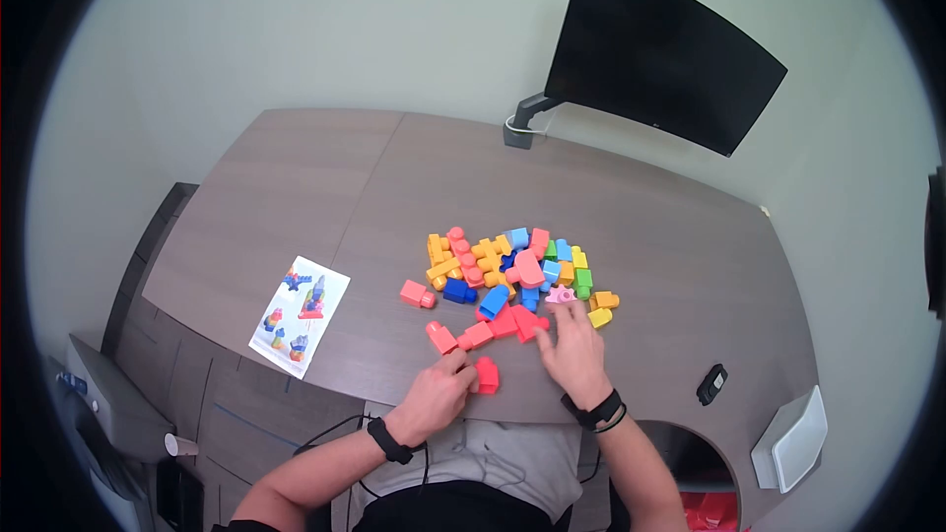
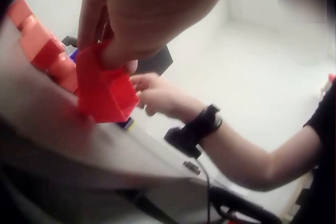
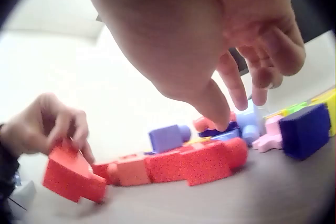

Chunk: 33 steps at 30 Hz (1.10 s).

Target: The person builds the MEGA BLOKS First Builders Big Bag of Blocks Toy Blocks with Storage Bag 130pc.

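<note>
My left hand (image 1: 436, 396) pinches a red toy building block (image 1: 487, 375) near the table's front edge. Seen from the left wrist, the block (image 2: 97, 95) is tilted, its hollow underside showing. My right hand (image 1: 574, 355) hovers over the right side of the block pile, fingers relaxed and apart, holding nothing. Its fingertips are right by a pink gear-shaped piece (image 1: 561, 295) in the head view. Between the hands runs a row of red blocks (image 3: 167, 166), and a dark blue block (image 3: 305, 131) stands close to the right hand's side.
Behind the hands lies a pile of yellow, red, blue and green blocks (image 1: 493, 254). To the left is a sheet with pictures of block models (image 1: 300, 315). A small black object (image 1: 711, 384) lies at the right. A monitor (image 1: 665, 54) hangs over the table's back edge.
</note>
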Each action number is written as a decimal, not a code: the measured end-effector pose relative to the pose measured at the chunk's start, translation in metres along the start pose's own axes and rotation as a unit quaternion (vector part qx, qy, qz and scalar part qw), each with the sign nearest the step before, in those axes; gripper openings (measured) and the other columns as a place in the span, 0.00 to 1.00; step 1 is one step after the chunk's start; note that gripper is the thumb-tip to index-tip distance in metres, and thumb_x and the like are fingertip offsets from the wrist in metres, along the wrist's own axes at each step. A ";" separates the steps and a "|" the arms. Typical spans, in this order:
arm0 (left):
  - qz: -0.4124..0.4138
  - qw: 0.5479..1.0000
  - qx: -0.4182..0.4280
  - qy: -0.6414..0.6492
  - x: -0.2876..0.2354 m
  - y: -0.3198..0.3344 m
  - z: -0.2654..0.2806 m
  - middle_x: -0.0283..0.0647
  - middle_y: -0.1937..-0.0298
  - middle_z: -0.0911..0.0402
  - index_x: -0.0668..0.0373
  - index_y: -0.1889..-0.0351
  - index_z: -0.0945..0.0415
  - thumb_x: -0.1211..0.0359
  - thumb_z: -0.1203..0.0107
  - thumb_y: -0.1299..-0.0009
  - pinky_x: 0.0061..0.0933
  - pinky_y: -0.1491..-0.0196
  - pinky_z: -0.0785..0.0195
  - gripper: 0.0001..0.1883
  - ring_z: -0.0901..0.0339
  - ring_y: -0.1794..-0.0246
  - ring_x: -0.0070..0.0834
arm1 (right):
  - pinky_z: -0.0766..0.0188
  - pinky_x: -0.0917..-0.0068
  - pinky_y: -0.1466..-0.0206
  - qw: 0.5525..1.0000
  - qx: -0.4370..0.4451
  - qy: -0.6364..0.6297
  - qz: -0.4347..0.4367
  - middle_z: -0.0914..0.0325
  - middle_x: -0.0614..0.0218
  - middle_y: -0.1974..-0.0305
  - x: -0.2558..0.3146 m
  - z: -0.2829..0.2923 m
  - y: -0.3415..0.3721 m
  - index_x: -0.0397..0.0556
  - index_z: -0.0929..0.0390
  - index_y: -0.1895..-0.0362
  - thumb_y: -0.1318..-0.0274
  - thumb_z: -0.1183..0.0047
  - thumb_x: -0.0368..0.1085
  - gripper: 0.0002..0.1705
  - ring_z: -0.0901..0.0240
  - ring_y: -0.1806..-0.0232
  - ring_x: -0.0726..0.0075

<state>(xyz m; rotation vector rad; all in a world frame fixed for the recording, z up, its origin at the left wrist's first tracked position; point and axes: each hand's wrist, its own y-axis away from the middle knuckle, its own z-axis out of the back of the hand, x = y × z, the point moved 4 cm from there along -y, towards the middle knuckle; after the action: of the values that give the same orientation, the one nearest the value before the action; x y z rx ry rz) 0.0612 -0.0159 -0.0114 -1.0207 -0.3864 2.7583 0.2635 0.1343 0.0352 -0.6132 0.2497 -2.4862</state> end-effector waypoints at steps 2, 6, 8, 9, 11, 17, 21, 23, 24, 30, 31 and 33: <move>0.022 0.999 -0.015 -0.030 0.001 0.000 0.000 0.46 0.49 0.19 0.61 0.56 0.18 0.81 0.36 0.35 0.51 0.49 0.16 0.10 0.15 0.48 0.51 | 0.12 0.44 0.47 0.999 0.017 -0.035 0.017 0.21 0.51 0.42 0.023 0.009 0.011 0.49 0.18 0.36 0.31 0.27 0.46 0.26 0.13 0.43 0.37; 0.078 0.991 -0.032 -0.104 -0.002 0.004 0.016 0.48 0.48 0.21 0.62 0.52 0.19 0.77 0.32 0.34 0.50 0.48 0.16 0.13 0.16 0.47 0.54 | 0.14 0.43 0.48 0.988 0.090 -0.115 0.045 0.17 0.53 0.43 0.075 -0.003 0.051 0.46 0.17 0.39 0.30 0.27 0.47 0.25 0.13 0.48 0.34; 0.057 0.997 -0.010 -0.051 -0.007 0.006 0.024 0.49 0.49 0.17 0.64 0.48 0.20 0.73 0.27 0.33 0.47 0.47 0.15 0.18 0.13 0.48 0.51 | 0.14 0.42 0.49 0.985 0.080 -0.141 0.052 0.16 0.52 0.43 0.084 -0.018 0.060 0.45 0.17 0.42 0.29 0.29 0.44 0.21 0.13 0.49 0.34; 0.046 0.999 0.001 -0.024 -0.007 0.006 0.027 0.49 0.49 0.16 0.64 0.46 0.20 0.71 0.24 0.33 0.45 0.47 0.14 0.20 0.11 0.48 0.50 | 0.15 0.42 0.49 0.984 0.075 -0.152 0.055 0.16 0.52 0.44 0.083 -0.024 0.063 0.44 0.17 0.43 0.28 0.30 0.43 0.19 0.13 0.50 0.33; 0.137 0.988 0.013 0.072 0.002 0.002 0.029 0.50 0.48 0.13 0.65 0.41 0.21 0.68 0.21 0.32 0.43 0.48 0.14 0.25 0.09 0.49 0.46 | 0.14 0.41 0.49 0.984 0.069 -0.151 0.072 0.16 0.53 0.45 0.072 -0.043 0.067 0.46 0.18 0.43 0.26 0.33 0.41 0.16 0.12 0.51 0.35; 0.160 0.978 0.053 0.122 0.006 0.001 0.028 0.50 0.46 0.09 0.63 0.30 0.18 0.69 0.20 0.32 0.39 0.50 0.13 0.32 0.07 0.53 0.41 | 0.15 0.40 0.51 0.969 0.078 -0.222 0.077 0.15 0.53 0.51 0.067 -0.054 0.082 0.46 0.18 0.50 0.26 0.34 0.37 0.10 0.13 0.50 0.35; 0.151 0.980 0.013 0.126 0.017 0.002 0.028 0.50 0.43 0.10 0.63 0.31 0.16 0.71 0.21 0.31 0.39 0.48 0.14 0.30 0.08 0.52 0.42 | 0.15 0.41 0.52 0.977 0.127 -0.164 0.059 0.15 0.55 0.50 0.058 -0.028 0.072 0.48 0.17 0.52 0.29 0.31 0.39 0.11 0.12 0.52 0.35; 0.115 0.988 -0.010 0.102 0.009 -0.005 0.037 0.50 0.43 0.10 0.63 0.34 0.14 0.72 0.21 0.32 0.39 0.47 0.14 0.27 0.09 0.51 0.43 | 0.15 0.41 0.53 0.986 0.097 -0.134 0.021 0.14 0.55 0.50 0.051 -0.007 0.057 0.48 0.16 0.53 0.31 0.29 0.40 0.12 0.11 0.53 0.35; 0.099 0.991 -0.022 0.091 0.004 -0.008 0.042 0.50 0.42 0.10 0.63 0.36 0.13 0.72 0.21 0.32 0.39 0.47 0.14 0.25 0.09 0.51 0.44 | 0.15 0.42 0.54 0.989 0.084 -0.118 0.002 0.14 0.55 0.50 0.046 0.002 0.050 0.48 0.16 0.53 0.32 0.28 0.40 0.12 0.11 0.54 0.35; 0.054 0.998 -0.022 0.039 -0.016 -0.007 0.048 0.55 0.44 0.12 0.65 0.42 0.11 0.70 0.26 0.33 0.51 0.36 0.18 0.21 0.13 0.43 0.56 | 0.13 0.46 0.53 0.999 0.035 -0.001 0.038 0.16 0.52 0.50 0.043 -0.008 0.009 0.44 0.14 0.50 0.37 0.24 0.40 0.18 0.11 0.51 0.41; 0.057 0.998 -0.001 0.024 -0.015 -0.005 0.044 0.55 0.44 0.12 0.65 0.43 0.11 0.71 0.26 0.34 0.51 0.36 0.18 0.21 0.13 0.43 0.56 | 0.12 0.47 0.52 0.997 0.051 0.020 0.045 0.17 0.52 0.48 0.045 -0.017 0.004 0.43 0.14 0.49 0.38 0.23 0.40 0.20 0.11 0.49 0.41; 0.064 0.997 0.043 -0.006 -0.009 -0.002 0.036 0.56 0.45 0.12 0.65 0.44 0.11 0.71 0.27 0.35 0.52 0.36 0.18 0.20 0.13 0.43 0.56 | 0.11 0.48 0.50 0.995 0.034 0.050 0.085 0.19 0.50 0.45 0.051 -0.035 -0.002 0.41 0.15 0.46 0.39 0.22 0.39 0.22 0.11 0.46 0.42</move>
<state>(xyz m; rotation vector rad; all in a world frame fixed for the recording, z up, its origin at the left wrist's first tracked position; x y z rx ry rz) 0.0441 -0.0227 0.0208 -1.0439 -0.2068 2.8666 0.2082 0.1084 0.0242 -0.4221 0.2434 -2.3537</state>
